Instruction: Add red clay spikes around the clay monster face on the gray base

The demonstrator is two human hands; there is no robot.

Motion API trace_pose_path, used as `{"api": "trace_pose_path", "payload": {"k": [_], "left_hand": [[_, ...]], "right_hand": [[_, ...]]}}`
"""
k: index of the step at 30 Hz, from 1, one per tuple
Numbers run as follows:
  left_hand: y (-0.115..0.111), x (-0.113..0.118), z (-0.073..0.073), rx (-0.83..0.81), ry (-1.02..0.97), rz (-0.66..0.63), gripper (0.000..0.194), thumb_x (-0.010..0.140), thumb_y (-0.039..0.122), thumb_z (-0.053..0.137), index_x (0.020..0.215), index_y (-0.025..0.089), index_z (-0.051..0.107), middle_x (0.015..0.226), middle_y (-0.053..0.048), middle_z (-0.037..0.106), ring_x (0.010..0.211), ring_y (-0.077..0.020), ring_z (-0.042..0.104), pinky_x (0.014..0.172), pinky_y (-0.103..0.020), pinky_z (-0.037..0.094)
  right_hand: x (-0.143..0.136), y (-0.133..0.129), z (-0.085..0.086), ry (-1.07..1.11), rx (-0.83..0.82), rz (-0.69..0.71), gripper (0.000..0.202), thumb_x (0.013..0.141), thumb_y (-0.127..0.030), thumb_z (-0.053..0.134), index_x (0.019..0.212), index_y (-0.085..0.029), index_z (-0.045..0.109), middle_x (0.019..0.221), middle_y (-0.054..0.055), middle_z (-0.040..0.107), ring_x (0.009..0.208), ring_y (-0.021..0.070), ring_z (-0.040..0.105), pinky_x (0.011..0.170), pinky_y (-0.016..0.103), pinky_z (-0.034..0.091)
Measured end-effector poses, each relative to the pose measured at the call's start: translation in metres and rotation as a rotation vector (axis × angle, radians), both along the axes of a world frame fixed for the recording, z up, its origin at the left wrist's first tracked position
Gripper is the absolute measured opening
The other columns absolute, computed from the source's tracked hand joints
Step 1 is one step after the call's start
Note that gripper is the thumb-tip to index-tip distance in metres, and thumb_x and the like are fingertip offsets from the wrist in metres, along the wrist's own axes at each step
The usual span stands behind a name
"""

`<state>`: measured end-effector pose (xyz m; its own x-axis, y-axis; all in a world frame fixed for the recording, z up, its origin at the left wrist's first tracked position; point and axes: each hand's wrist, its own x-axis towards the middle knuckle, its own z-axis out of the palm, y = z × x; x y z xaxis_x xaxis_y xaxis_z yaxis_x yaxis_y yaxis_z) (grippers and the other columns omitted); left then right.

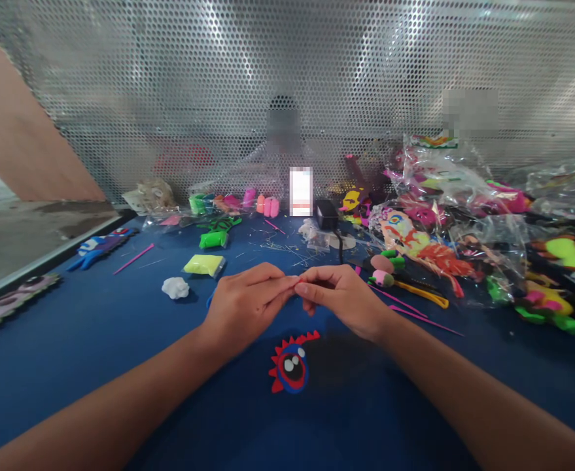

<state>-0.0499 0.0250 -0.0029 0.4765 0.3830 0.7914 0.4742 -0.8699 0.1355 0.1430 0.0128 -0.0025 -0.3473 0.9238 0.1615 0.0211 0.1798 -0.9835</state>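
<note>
Lying closest at 6 o'clock on the blue table (71, 353): a little clay monster face (291, 366), blue with red spikes and one big eye, flat on the surface and untouched. Just past it, left hand (245, 302) and right hand (341, 294) meeting fingertip to fingertip, both pinched shut on a tiny red clay bit (297, 280) held above the table. Looks super light, soft and squishy, probably a bit tacky, so easy to smear or flatten; best taken by the edges with fingertips only, barely any squeeze. Out at 10 o'clock, a white clay lump (175, 287) and a yellow clay packet (204, 264), well apart from the hands. Over at 2 o'clock, pink sticks (399, 301) and a heap of bagged clay figures (439, 196). Farthest back at 12, a perforated metal screen (287, 78).
</note>
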Motion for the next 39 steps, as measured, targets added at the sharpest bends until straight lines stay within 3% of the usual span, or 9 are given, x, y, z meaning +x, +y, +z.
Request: {"api": "trace_pose_path", "payload": {"k": [8,20,28,34,39], "left_hand": [[-0.001,0.001,0.0,-0.034,0.054,-0.029,0.023,0.085,0.023,0.063,0.108,0.019,0.067,0.094,-0.004,0.069,0.082,-0.0127,0.066,0.065,-0.021,0.054],[-0.002,0.003,0.002,-0.121,-0.111,-0.083,0.013,0.084,0.018,0.066,0.095,0.022,0.073,0.085,-0.001,0.068,0.073,-0.0099,0.063,0.066,-0.021,0.053],[-0.003,0.003,0.007,-0.171,-0.162,-0.14,0.016,0.082,0.017,0.069,0.096,0.024,0.074,0.081,-0.001,0.068,0.068,-0.009,0.062,0.06,-0.02,0.052],[-0.006,0.003,0.01,-0.21,-0.176,-0.219,0.015,0.08,0.018,0.071,0.094,0.025,0.075,0.082,-0.001,0.07,0.068,-0.0093,0.064,0.06,-0.019,0.054],[-0.007,0.003,0.008,-0.184,-0.173,-0.231,0.017,0.082,0.019,0.069,0.096,0.027,0.074,0.082,-0.001,0.07,0.069,-0.0094,0.065,0.06,-0.02,0.054]], "right_hand": [[0.0,0.001,-0.002,0.005,0.023,-0.004,0.023,0.08,-0.039,0.068,0.078,-0.015,0.066,0.065,-0.001,0.061,0.056,0.0102,0.055,0.057,0.025,0.045],[0.006,0.004,-0.007,0.183,-0.124,0.143,0.029,0.083,-0.044,0.066,0.081,-0.016,0.071,0.063,0.001,0.063,0.058,0.011,0.056,0.058,0.026,0.043],[0.003,0.003,-0.009,0.299,-0.187,0.173,0.02,0.076,-0.034,0.075,0.077,-0.016,0.069,0.062,-0.001,0.064,0.057,0.01,0.057,0.058,0.024,0.043],[0.004,0.002,-0.013,0.362,-0.291,0.293,0.024,0.071,-0.035,0.08,0.078,-0.016,0.066,0.063,-0.001,0.066,0.056,0.0101,0.06,0.057,0.024,0.046],[0.004,0.002,-0.013,0.357,-0.285,0.299,0.026,0.07,-0.035,0.08,0.078,-0.015,0.065,0.062,-0.002,0.065,0.057,0.01,0.061,0.057,0.024,0.047]]}}
